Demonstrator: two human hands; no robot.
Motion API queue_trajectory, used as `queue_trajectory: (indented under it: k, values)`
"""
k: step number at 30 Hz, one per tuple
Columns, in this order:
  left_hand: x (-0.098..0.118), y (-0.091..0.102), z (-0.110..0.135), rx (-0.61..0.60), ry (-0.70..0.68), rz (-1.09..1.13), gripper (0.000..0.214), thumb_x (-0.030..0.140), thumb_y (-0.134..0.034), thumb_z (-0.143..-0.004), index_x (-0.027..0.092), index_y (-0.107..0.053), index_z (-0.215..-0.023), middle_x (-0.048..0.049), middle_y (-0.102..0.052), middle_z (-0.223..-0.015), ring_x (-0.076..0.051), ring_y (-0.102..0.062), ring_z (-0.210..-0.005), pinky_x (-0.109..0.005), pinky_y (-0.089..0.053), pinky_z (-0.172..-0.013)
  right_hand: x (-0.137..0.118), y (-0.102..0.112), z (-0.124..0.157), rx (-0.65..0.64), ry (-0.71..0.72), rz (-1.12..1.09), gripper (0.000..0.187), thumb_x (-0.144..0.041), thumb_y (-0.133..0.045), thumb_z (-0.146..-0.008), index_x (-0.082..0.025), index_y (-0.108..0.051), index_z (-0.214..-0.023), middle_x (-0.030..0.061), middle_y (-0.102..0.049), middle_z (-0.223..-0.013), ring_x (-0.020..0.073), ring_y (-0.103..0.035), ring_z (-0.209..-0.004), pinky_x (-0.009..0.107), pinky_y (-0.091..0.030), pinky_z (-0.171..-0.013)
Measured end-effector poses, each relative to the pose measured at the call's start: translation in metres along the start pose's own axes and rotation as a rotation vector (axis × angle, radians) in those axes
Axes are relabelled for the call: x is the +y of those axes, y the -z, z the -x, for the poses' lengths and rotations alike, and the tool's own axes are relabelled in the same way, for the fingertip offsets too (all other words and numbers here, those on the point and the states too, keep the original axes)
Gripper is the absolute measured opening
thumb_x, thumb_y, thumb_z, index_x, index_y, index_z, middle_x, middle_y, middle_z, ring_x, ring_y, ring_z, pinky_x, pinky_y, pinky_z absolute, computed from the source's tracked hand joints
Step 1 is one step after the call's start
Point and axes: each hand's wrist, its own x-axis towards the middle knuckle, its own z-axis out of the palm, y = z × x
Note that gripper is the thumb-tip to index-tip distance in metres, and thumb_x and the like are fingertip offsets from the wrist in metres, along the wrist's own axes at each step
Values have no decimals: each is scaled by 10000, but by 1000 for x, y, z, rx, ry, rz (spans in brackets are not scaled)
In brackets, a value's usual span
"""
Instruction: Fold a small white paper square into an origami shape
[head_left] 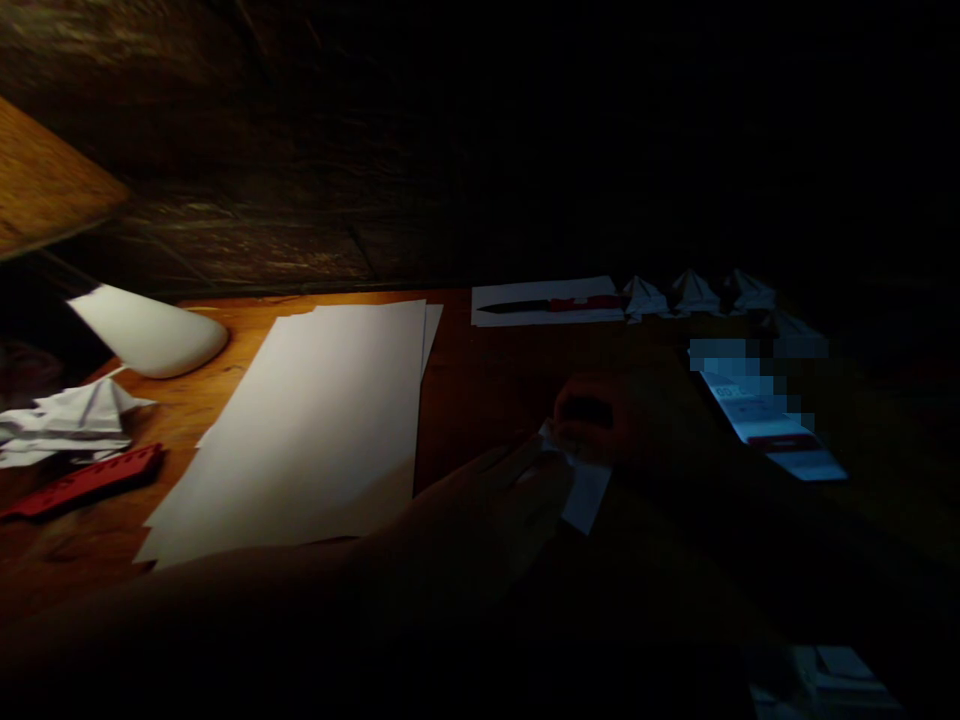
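The scene is very dark. My left hand (487,500) reaches in from the lower left and its fingertips press a small folded piece of white paper (585,490) on the wooden table (465,390). My right hand (607,415) sits just beyond it, fingers curled and pinching the top of the same paper. Both hands meet over the paper near the middle of the table.
A stack of white paper sheets (315,420) lies left of the hands. A white lamp head (150,330), folded paper shapes (82,415) and a red ruler (82,480) are at far left. A knife on paper (547,302), several folded figures (694,290) and a lit phone (772,420) lie right.
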Motion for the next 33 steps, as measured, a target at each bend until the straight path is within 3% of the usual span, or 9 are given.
queue_trajectory:
  k: [5, 11, 21, 28, 33]
  values:
    - [1, 1, -1, 7, -51, -74, 322, 123, -467, -976, 51, -581, -1268, -170, -575, -1396, -280, -460, -1403, -375, -466, -1149, -9, -3, -1, 36, -79, 13, 92, -247, -639, -856, -198, -713, -880, 16, -709, -836, 145, -623, -718, 259, -404, -612]
    - [-3, -1, 1, 22, -108, -104, 305, 118, -488, -964, 32, -595, -1237, -197, -587, -1364, -307, -479, -1381, -399, -489, -1121, -15, -5, -2, 81, -32, 46, 71, -221, -652, -837, -185, -712, -844, 26, -692, -815, 139, -582, -694, 271, -379, -612]
    - [-2, -2, -1, -37, -78, -135, 303, 122, -499, -966, 47, -586, -1246, -163, -582, -1349, -293, -514, -1337, -394, -502, -1104, -13, -5, -2, 69, -41, 36, 55, -211, -656, -828, -176, -697, -836, 20, -676, -808, 131, -572, -697, 261, -372, -607]
    - [-4, -3, 1, -52, -43, -29, 328, 120, -473, -982, 70, -546, -1298, -144, -576, -1365, -253, -499, -1356, -359, -491, -1115, -6, -9, -2, 94, -59, 19, 60, -225, -673, -816, -187, -709, -845, 17, -685, -801, 124, -565, -675, 257, -367, -598]
    - [-4, -9, 3, -35, -56, -125, 344, 112, -508, -956, 60, -550, -1293, -169, -559, -1375, -283, -555, -1282, -405, -508, -1088, -8, -8, -3, 95, -36, 14, 30, -195, -680, -804, -179, -702, -819, 15, -672, -809, 127, -570, -703, 260, -374, -622]
